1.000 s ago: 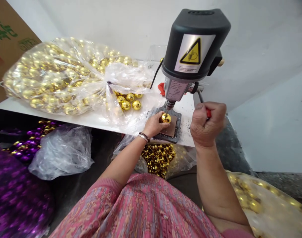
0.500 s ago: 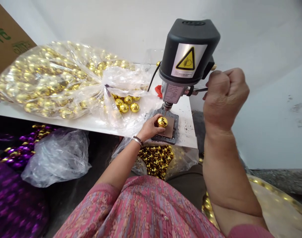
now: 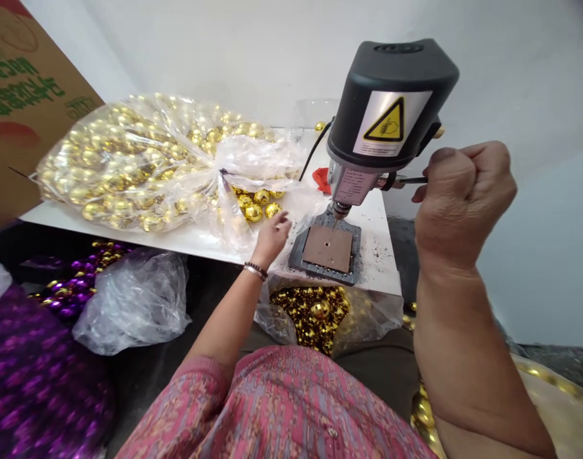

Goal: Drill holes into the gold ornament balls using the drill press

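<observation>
1 drill points down, long axis upright; right hand grips lever.

Near the white desk's right edge, we see a silver label on the black motor housing of a drill press, with a black-bordered yellow warning triangle showing a hand. Its small print and the lines on the pale lower label escape us. Beyond the desk's left end, green characters mark a brown cardboard box, which we cannot read surely.
</observation>
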